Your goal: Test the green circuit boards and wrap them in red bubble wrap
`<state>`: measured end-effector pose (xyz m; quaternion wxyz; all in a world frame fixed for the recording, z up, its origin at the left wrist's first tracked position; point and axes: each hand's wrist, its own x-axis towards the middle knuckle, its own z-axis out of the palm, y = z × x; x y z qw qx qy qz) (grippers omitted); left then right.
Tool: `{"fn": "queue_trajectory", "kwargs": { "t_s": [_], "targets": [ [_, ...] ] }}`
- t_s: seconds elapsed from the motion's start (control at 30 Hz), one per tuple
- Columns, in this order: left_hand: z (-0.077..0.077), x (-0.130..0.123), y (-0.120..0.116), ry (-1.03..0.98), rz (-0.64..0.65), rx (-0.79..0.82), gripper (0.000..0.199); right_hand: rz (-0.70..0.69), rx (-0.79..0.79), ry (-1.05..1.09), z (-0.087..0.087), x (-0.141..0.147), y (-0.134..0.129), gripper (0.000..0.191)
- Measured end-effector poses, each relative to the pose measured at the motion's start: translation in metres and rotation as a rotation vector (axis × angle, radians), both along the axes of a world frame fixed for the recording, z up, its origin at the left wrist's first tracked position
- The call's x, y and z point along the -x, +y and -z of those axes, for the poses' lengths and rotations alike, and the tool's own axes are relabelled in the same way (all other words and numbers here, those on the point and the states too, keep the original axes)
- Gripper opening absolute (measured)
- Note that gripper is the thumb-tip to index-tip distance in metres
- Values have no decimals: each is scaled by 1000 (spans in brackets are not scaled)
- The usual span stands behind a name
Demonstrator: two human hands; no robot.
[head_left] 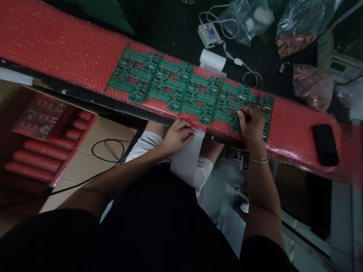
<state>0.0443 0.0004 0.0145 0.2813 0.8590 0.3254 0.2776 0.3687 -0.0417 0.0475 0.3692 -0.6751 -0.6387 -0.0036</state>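
Several green circuit boards lie side by side on red bubble wrap. Over the rightmost boards, my right hand has its fingers pinched around the end of a thin cable, whose tip is hidden by the fingers. My left hand rests at the near edge of the bubble wrap, fingers slightly bent and apart, beside a white strip that hangs over the edge onto the lap. A small white device with a screen stands behind the boards, wired towards the cable.
At the right lies a black phone. Plastic bags of copper-coloured parts stand at the back right. A white roll sits behind the boards. Lower left, a box holds red wrapped rolls, near a black cable.
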Motion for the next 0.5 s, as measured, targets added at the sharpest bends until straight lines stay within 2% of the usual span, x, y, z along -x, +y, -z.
{"fn": "queue_trajectory", "kwargs": {
  "t_s": [0.13, 0.33, 0.4, 0.5],
  "targets": [
    [-1, -2, -1, -51, -31, 17, 9, 2, 4, 1, -2, 2, -1, 29],
    [-8, -1, -4, -8, -45, 73, 11, -7, 11, 21, -4, 3, 0, 30],
    [-17, 1, -7, -17, -28, 73, 11, -11, 2, 22, -3, 4, 1, 27],
    [-40, -5, -8, -45, -8, 56, 13, -9, -11, 7, -3, 4, 1, 25]
  ]
}}
